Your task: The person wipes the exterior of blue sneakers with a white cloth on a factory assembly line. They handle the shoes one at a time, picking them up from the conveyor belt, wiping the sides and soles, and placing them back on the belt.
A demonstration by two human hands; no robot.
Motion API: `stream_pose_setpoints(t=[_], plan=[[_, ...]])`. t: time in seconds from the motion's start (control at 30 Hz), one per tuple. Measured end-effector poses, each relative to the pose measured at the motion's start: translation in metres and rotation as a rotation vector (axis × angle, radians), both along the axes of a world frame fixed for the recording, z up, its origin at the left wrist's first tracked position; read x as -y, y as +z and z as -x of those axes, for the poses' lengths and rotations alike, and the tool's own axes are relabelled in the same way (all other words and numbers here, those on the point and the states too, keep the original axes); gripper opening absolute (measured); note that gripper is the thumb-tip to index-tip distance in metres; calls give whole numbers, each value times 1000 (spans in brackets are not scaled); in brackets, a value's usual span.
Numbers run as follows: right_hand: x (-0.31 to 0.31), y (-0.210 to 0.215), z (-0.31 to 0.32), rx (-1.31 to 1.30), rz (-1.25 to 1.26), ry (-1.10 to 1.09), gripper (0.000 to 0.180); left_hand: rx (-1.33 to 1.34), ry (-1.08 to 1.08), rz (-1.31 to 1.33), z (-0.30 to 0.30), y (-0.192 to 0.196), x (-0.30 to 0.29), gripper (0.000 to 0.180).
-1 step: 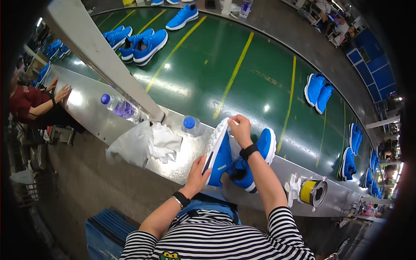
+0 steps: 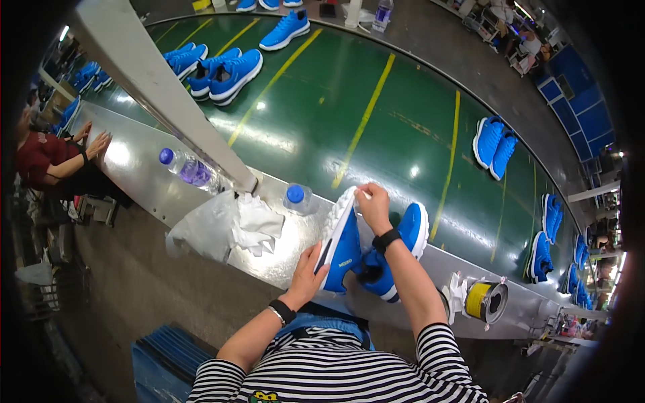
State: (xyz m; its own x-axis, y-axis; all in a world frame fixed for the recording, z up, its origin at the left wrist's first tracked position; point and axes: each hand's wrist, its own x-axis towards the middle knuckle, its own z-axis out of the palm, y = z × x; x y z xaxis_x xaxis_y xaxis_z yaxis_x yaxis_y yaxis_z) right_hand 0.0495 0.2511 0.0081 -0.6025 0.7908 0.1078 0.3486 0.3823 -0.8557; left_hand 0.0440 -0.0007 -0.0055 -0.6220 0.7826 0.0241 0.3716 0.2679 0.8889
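In front of me a blue sneaker (image 2: 344,252) with a white sole stands tilted up on its side. My left hand (image 2: 307,275) is closed around its sole edge near the heel. At the sole's far end, the pinched fingers of my right hand (image 2: 373,205) touch the white edge; whether a cloth or other small thing is between them, I cannot make out. A second blue sneaker (image 2: 411,232) lies just to the right, partly hidden behind my right forearm. Both shoes rest on the metal ledge (image 2: 282,258) beside the green belt.
Pairs of blue sneakers (image 2: 235,75) sit on the green conveyor belt (image 2: 396,148). White cloths (image 2: 255,225), a plastic bag (image 2: 201,225) and capped bottles (image 2: 295,196) lie left; a yellow-labelled can (image 2: 485,300) stands right. A grey post (image 2: 161,87) rises left, near a person's hands (image 2: 94,141).
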Motion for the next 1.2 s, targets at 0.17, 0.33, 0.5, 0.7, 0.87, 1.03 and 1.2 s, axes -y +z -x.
stream_pose_setpoints(t=[0.17,0.33,0.5,0.7,0.87,1.03,1.2], plan=[[48,13,-16,-114,-148,71,8,2,5,-18,1,0,4,57],[83,17,-35,-163,-204,191,7,4,15,12,0,-1,3,55],[107,6,-56,-168,-243,273,10,10,24,-47,1,-7,3,46],[135,13,-86,-36,-265,422,9,209,18,-47,5,-17,6,46],[162,28,-158,10,108,590,7,377,20,-70,7,-28,1,53],[87,56,-242,-83,260,-227,9,425,-29,19,15,-18,5,56],[27,-19,-334,384,-130,-338,24,412,-74,148,23,-14,-11,58]])
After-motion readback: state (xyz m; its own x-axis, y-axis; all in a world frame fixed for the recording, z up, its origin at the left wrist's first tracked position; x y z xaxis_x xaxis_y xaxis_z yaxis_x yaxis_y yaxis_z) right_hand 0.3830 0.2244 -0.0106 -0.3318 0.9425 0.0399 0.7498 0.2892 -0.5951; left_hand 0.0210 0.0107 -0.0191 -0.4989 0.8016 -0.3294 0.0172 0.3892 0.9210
